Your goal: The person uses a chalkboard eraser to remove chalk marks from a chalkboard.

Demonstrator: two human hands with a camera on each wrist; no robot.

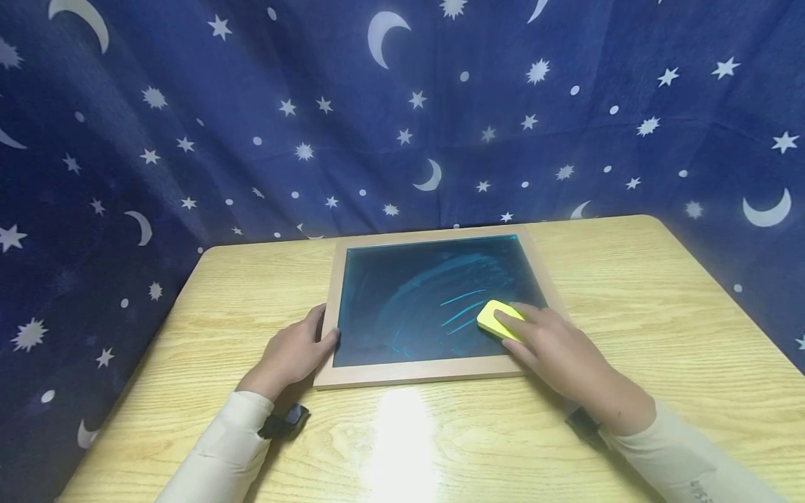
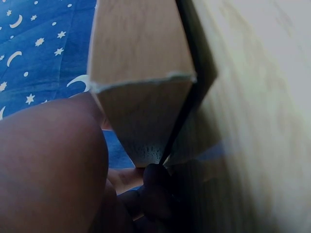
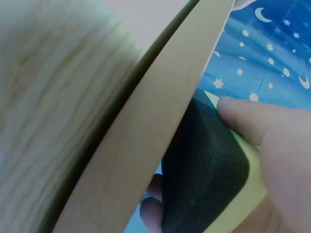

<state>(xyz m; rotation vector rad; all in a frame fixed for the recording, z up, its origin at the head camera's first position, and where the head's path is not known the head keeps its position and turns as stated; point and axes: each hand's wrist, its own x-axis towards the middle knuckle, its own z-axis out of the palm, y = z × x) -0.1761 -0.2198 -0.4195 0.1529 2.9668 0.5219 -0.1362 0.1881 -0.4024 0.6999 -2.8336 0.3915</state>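
Observation:
A wood-framed chalkboard [image 1: 402, 300] lies on the table, with blue chalk strokes and smears across its dark face. My left hand [image 1: 295, 353] grips the frame's left side, thumb on top; in the left wrist view its fingers reach the edge of the wooden frame [image 2: 141, 43]. In my right hand [image 1: 556, 349] is a yellow board eraser [image 1: 497, 318], held over the lower right of the board beside several blue strokes. The right wrist view shows the eraser's dark felt side [image 3: 209, 165] and the thumb and fingers around it.
The light wood table [image 1: 220, 300] extends around the board, with a bright glare in front of it. Behind and at the sides hangs a dark blue curtain [image 1: 352, 175] with moons and stars. Black straps with small devices [image 1: 286, 421] sit at the wrists.

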